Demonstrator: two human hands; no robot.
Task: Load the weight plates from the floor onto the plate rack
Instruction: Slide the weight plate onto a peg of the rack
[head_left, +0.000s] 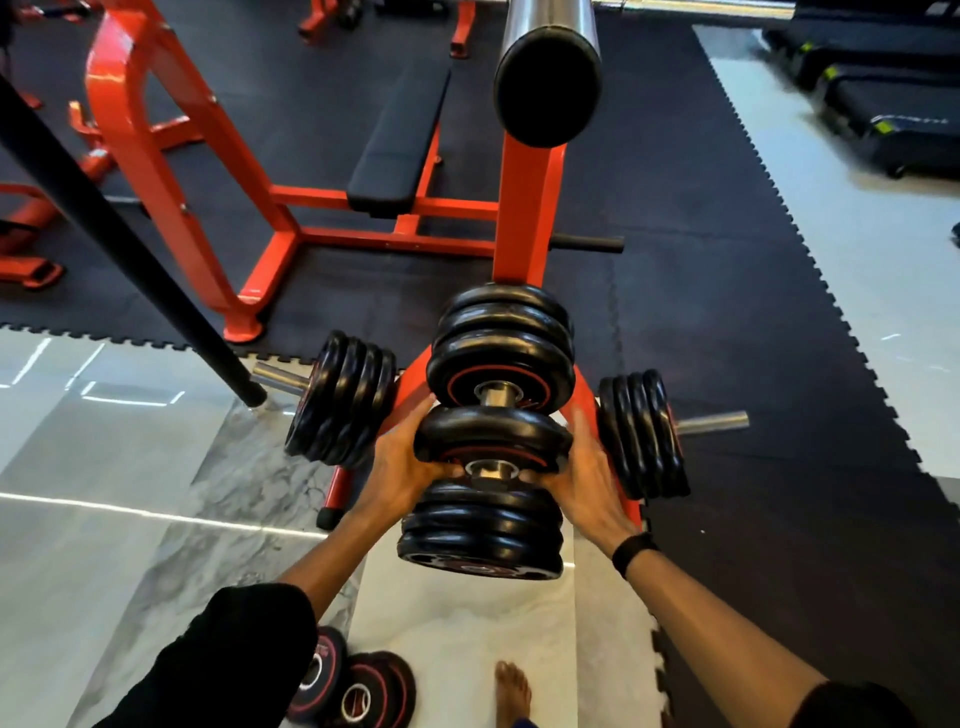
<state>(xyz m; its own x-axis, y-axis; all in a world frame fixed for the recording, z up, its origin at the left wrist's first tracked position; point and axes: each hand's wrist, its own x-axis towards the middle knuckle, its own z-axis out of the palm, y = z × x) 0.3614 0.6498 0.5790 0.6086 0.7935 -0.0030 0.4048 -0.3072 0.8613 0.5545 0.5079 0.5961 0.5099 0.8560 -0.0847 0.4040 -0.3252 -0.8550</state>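
A black weight plate (491, 434) with a red ring sits on the middle front peg of the red plate rack (524, 208). My left hand (402, 460) grips its left rim and my right hand (589, 475) its right rim. More black plates are stacked on the peg above (501, 332), on the peg below (480, 525), on the left peg (340, 397) and on the right peg (641, 431). Loose plates (353, 688) lie on the floor by my left knee.
A red bench frame (291, 208) with a black pad stands behind the rack. A black bar (119, 234) slants down at the left. A chrome barbell sleeve (548, 78) juts toward me above the rack. My bare foot (511, 691) stands on the marble floor. Treadmills (878, 93) stand far right.
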